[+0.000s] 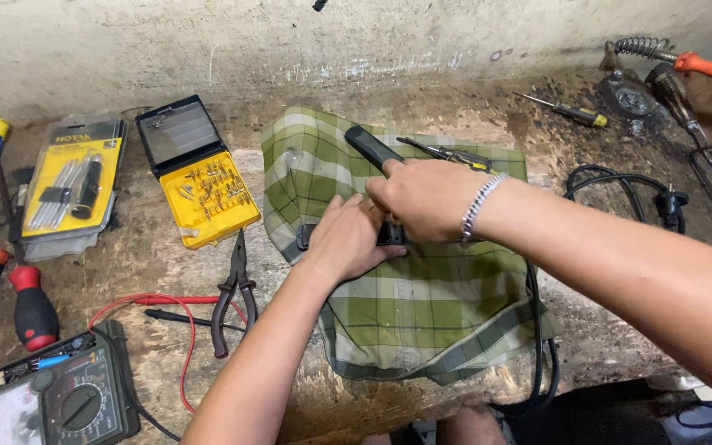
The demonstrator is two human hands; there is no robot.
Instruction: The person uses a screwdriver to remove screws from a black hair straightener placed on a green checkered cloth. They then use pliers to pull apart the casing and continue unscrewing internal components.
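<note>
Both my hands meet over a green plaid cloth (pixel 422 305) spread on the worn workbench. My left hand (pixel 348 239) lies flat, pressing on a small black device (pixel 305 237) whose edge shows at its left. My right hand (pixel 426 196), with a silver bracelet at the wrist, grips the same black item from above; a long black flat piece (pixel 371 147) sticks out beyond its fingers toward the wall. Most of the device is hidden under the hands. Thin tweezers (pixel 447 152) lie on the cloth behind my right hand.
Pliers (pixel 232 297) and red and black probe leads (pixel 170 306) lie left of the cloth, a multimeter (pixel 59 395) at bottom left. An open yellow bit case (pixel 203 194), a packaged tool set (pixel 72 185), screwdrivers (pixel 30 309), a black cable (pixel 620 185) and a soldering iron (pixel 706 66) surround.
</note>
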